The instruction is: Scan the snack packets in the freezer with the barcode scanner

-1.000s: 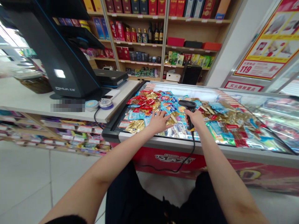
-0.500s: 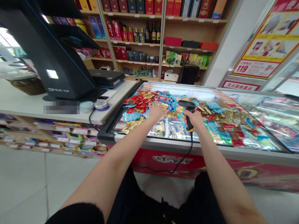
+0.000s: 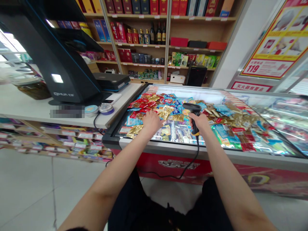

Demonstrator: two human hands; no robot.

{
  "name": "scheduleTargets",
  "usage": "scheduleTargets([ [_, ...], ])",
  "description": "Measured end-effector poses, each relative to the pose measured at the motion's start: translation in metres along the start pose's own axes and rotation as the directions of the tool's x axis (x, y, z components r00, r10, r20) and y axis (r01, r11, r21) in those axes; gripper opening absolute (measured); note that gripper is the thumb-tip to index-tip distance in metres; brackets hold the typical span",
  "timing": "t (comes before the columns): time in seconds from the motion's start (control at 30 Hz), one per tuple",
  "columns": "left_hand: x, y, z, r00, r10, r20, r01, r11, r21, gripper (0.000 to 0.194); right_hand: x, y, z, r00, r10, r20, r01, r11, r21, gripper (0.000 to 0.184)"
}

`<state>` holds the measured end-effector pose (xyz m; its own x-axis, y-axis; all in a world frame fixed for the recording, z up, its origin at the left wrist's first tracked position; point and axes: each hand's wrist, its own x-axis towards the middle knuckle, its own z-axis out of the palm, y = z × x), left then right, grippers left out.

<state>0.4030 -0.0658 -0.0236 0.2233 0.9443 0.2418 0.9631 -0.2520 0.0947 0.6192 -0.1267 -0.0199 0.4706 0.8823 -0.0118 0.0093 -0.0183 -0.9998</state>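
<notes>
While the right hand (image 3: 201, 123) keeps the black and yellow pistol-shaped barcode scanner (image 3: 195, 110) above the long glass-topped freezer with a grey rim and red front (image 3: 173, 147), at nearly the same spot as a second ago, the left hand (image 3: 151, 122) has shifted toward the freezer's left end. Half a second ago its fingers were fanned out; now they are bent and closer together, among the shiny red plastic packets (image 3: 144, 104) and pale blue plastic packets (image 3: 133, 121) piled on the freezer's left part. The shift leaves crinkled gold foil packets (image 3: 166, 112) in fuller view on the freezer's glass between the two hands. In my judgement, the work at this moment lies with the left hand sorting through wrappers, the scanner being held apart from it.

The left fingertips point away and are lost among the packets, so I cannot tell whether they pinch one or only rest there. The right fingers are wrapped firmly around the scanner's handle, but whether its trigger is pressed is hidden. The thin black cord (image 3: 198, 147) hangs over the freezer's front and disappears near the person's leg. The packets' small print is unreadable, and the freezer's far right end is cut off.
</notes>
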Motion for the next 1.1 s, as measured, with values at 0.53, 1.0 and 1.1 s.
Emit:
scheduleTargets([
  [0.53, -0.003, -0.016, 0.013, 0.974, 0.210, 0.089, -0.186, 0.957, -0.224, 0.025, -0.005, 0.000, 0.003, 0.999, -0.035, 0.024, 0.036, 0.999, -0.037, 0.020],
  [1.0, 0.046, -0.020, 0.017, 0.929, 0.325, -0.179, -0.369, 0.862, -0.347, 0.031, -0.001, 0.005, -0.001, 0.996, -0.085, 0.025, 0.085, 0.996, -0.013, 0.020],
  [1.1, 0.044, -0.019, 0.019, 0.968, 0.245, -0.061, -0.251, 0.905, -0.344, 0.031, -0.002, 0.004, -0.002, 0.997, -0.078, 0.014, 0.078, 0.997, -0.023, 0.020],
])
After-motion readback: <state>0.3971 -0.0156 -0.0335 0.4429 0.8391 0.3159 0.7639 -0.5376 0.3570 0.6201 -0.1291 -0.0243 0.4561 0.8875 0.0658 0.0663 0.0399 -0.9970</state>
